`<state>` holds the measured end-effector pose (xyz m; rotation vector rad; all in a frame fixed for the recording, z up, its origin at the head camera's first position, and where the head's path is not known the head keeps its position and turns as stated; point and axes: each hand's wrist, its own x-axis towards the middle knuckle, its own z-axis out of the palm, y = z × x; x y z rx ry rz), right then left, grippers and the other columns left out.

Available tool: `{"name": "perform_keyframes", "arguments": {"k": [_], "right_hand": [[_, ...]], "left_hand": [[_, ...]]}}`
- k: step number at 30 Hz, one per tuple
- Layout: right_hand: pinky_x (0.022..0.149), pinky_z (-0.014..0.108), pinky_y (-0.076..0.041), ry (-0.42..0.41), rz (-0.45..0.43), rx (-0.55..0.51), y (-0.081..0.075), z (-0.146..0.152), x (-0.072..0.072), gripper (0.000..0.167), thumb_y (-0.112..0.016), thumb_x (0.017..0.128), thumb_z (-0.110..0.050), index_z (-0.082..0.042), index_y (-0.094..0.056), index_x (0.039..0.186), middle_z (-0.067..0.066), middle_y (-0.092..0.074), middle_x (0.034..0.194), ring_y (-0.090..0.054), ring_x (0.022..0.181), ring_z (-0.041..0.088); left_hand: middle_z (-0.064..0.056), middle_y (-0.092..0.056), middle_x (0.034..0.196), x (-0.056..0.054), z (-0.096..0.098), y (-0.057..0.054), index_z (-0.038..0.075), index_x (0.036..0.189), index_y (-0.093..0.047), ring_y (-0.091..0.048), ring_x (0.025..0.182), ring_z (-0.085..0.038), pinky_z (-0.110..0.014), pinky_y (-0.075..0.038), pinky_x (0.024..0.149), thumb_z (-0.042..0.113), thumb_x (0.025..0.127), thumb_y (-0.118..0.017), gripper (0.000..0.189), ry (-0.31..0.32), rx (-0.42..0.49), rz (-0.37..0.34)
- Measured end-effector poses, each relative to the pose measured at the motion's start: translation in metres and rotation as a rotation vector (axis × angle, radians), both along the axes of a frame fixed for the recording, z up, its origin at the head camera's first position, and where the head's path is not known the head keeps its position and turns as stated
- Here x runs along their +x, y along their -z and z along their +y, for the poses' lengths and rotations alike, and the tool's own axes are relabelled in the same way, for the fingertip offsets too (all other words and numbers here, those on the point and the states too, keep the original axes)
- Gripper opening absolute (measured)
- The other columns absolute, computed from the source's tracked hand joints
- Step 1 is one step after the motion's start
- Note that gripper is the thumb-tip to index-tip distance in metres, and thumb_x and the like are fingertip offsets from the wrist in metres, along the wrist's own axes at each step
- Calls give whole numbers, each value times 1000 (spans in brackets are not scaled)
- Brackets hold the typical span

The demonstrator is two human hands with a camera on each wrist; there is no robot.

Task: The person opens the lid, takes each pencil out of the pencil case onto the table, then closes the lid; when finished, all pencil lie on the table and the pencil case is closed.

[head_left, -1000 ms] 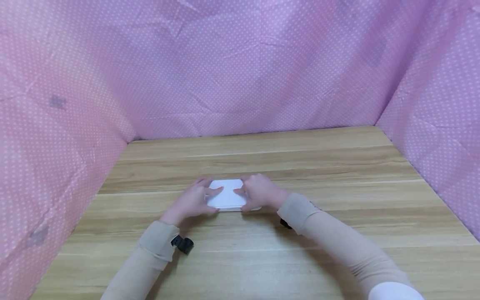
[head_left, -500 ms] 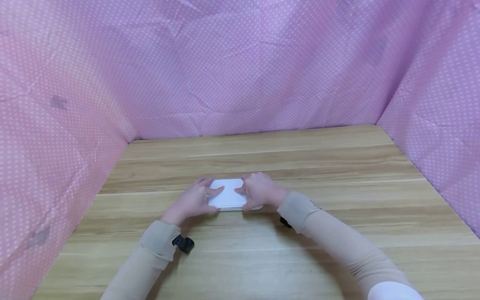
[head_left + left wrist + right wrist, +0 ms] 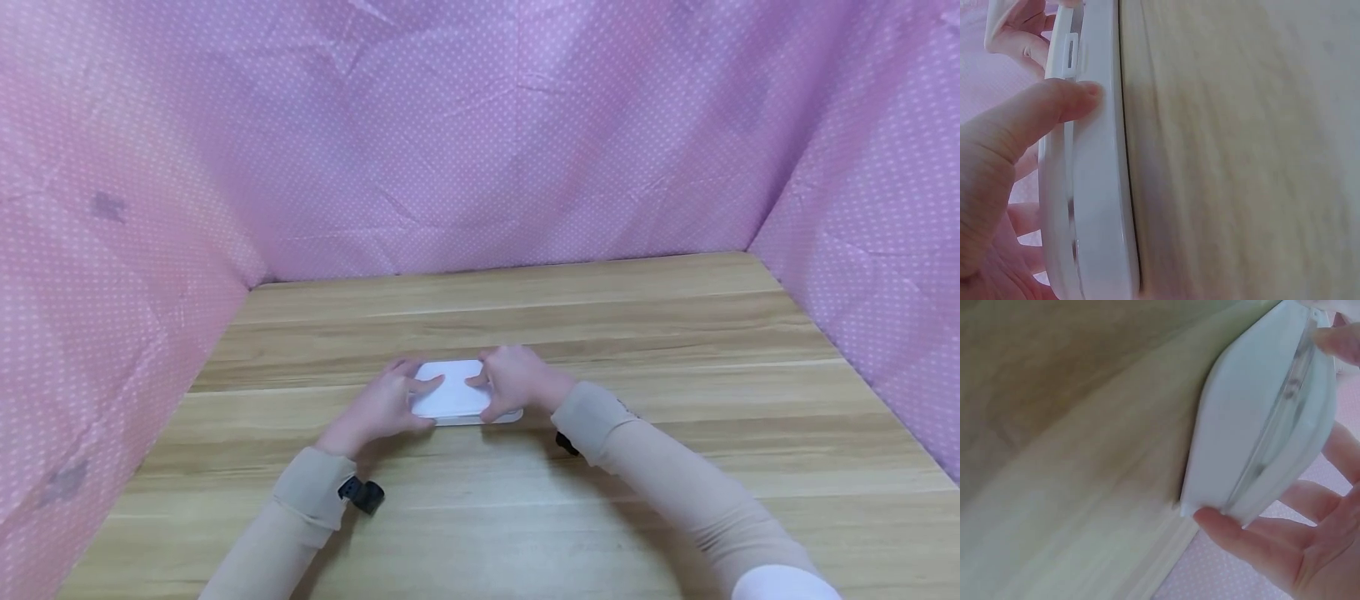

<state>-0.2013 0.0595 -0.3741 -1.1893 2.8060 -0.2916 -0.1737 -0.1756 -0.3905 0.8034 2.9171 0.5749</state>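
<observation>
A flat white plastic case (image 3: 452,390) with rounded corners lies on the wooden table. My left hand (image 3: 384,402) holds its left end, and my right hand (image 3: 519,379) grips the right end. In the left wrist view, the left thumb (image 3: 1066,103) presses the case's side wall (image 3: 1100,169) across the seam, beside a small slotted latch tab. The right wrist view shows a narrow gap between the lid (image 3: 1307,434) and the base (image 3: 1241,406), with dark spots inside that I cannot identify. Right-hand fingertips (image 3: 1213,522) touch the case's edge there. The hands partly hide both ends.
The wood-grain table (image 3: 480,517) extends all around the case. Pink dotted cloth (image 3: 480,142) hangs along the back and both sides. A small black camera (image 3: 363,495) is strapped at the left wrist, and part of another (image 3: 567,443) shows under the right.
Both hands keep their hold on the white case, with hardly any movement. The whole head view has shifted very slightly.
</observation>
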Motion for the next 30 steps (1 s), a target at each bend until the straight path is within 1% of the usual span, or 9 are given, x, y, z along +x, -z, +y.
{"name": "perform_keyframes", "arguments": {"k": [6, 10, 13, 16, 19, 23, 26, 28, 30], "right_hand": [[53, 23, -41, 16, -20, 6, -1, -2, 1, 59, -81, 63, -45, -21, -68, 115, 6, -65, 100, -41, 61, 8], [60, 26, -48, 17, 0, 6, 0, -2, 1, 59, -81, 63, -46, -22, -68, 115, 13, -65, 116, -48, 65, 9], [63, 28, -51, 14, 14, 0, 0, -1, 1, 58, -81, 63, -46, -22, -68, 115, 17, -62, 123, -49, 65, 10], [65, 29, -51, 15, 2, -11, 0, -1, 3, 58, -81, 64, -45, -21, -68, 115, 18, -61, 126, -48, 62, 9], [65, 29, -50, 29, -42, -18, -1, -1, 5, 59, -81, 65, -42, -20, -66, 117, 21, -57, 130, -45, 59, 9], [69, 31, -50, 37, -79, -25, -3, -1, 7, 59, -81, 68, -38, -17, -65, 121, 22, -55, 132, -45, 61, 10], [73, 35, -51, 24, -92, -32, -4, 1, 6, 60, -80, 71, -38, -14, -64, 123, 19, -60, 124, -52, 69, 15], [81, 38, -52, 17, -111, -45, -5, 3, 6, 59, -79, 73, -38, -12, -64, 124, 20, -59, 125, -61, 82, 20], [89, 41, -50, 9, -137, -58, -4, 5, 6, 58, -78, 75, -38, -11, -63, 124, 22, -57, 128, -64, 98, 27]], "left_hand": [[-26, -45, 140, 1, -1, -1, 11, 125, -61, -41, 128, -40, -51, -37, 104, 28, 66, -83, 65, -5, 9, -1], [-25, -44, 141, 1, -1, -2, 11, 125, -62, -40, 130, -42, -53, -35, 105, 26, 66, -83, 64, -9, 22, -10], [-25, -43, 141, 1, -1, -2, 11, 124, -62, -37, 131, -45, -55, -33, 106, 26, 66, -83, 63, -18, 22, -19], [-25, -43, 142, 2, -1, -3, 11, 125, -62, -36, 132, -46, -56, -32, 106, 25, 67, -83, 64, -26, 21, -30], [-24, -42, 143, 2, -1, -2, 11, 126, -61, -36, 132, -45, -55, -32, 107, 25, 67, -83, 64, -28, 25, -35], [-24, -41, 144, 2, -2, -1, 12, 127, -60, -35, 134, -44, -55, -31, 107, 26, 68, -83, 65, -18, 32, -30], [-24, -40, 145, 1, -4, 0, 12, 130, -58, -33, 134, -46, -58, -29, 107, 27, 71, -83, 66, 2, 29, -15], [-24, -39, 145, 1, -5, 1, 12, 132, -56, -32, 134, -47, -59, -28, 108, 28, 73, -82, 67, 17, 24, -3], [-24, -39, 145, 0, -7, 2, 11, 133, -55, -32, 134, -47, -59, -26, 108, 28, 74, -81, 66, 31, 18, 14]]}}
